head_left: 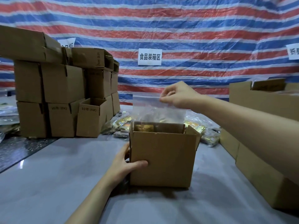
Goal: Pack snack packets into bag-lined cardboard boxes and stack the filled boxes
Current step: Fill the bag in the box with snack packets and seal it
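Cardboard box [161,159] clasped by left hand [124,162]; right hand [178,94] fingers pinch crinkly clear bag [153,109].

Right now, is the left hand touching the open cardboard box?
Touching. The head view shows the left hand gripping the left front corner of the cardboard box, thumb flat on its front face; the right hand pinches the plastic bag above.

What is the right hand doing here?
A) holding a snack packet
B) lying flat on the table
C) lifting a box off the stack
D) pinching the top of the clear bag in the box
D: the right hand pinches the top edge of the clear bag, which stands up out of the open box that the left hand grips at its side.
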A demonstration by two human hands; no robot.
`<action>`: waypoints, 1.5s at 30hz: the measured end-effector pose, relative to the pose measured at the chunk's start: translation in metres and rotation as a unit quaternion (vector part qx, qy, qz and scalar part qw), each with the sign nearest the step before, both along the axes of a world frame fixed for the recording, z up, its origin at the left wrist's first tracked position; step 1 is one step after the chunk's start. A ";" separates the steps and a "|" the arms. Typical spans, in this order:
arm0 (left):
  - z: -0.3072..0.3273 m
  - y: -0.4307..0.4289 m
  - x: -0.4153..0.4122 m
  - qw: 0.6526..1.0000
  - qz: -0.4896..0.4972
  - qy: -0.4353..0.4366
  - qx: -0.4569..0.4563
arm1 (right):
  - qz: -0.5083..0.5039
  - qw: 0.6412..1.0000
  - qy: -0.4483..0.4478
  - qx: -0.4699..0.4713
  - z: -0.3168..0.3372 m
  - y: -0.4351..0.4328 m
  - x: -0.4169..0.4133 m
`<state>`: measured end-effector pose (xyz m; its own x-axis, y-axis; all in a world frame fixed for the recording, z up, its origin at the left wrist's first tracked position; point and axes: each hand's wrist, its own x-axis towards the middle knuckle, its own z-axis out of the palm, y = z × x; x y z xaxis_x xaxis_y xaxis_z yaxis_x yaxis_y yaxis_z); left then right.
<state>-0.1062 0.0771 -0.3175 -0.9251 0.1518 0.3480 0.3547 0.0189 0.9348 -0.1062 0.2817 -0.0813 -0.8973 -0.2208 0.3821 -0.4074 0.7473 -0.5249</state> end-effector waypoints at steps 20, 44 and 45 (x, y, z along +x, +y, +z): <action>0.003 -0.003 0.003 0.999 -0.005 0.019 -0.035 | 0.093 0.971 -0.191 0.105 0.000 0.038 0.008; 0.003 0.000 0.005 1.000 -0.002 0.003 -0.022 | 0.092 0.880 -0.441 0.147 -0.056 0.011 0.005; 0.003 0.000 0.005 1.000 -0.006 0.003 -0.022 | 0.079 0.876 -0.453 0.144 -0.057 0.012 0.004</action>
<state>-0.1011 0.0773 -0.3148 -0.9213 0.1774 0.3461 0.3604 0.0551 0.9312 -0.1024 0.2942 -0.1383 -0.7532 -0.3392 -0.5636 -0.0313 0.8743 -0.4844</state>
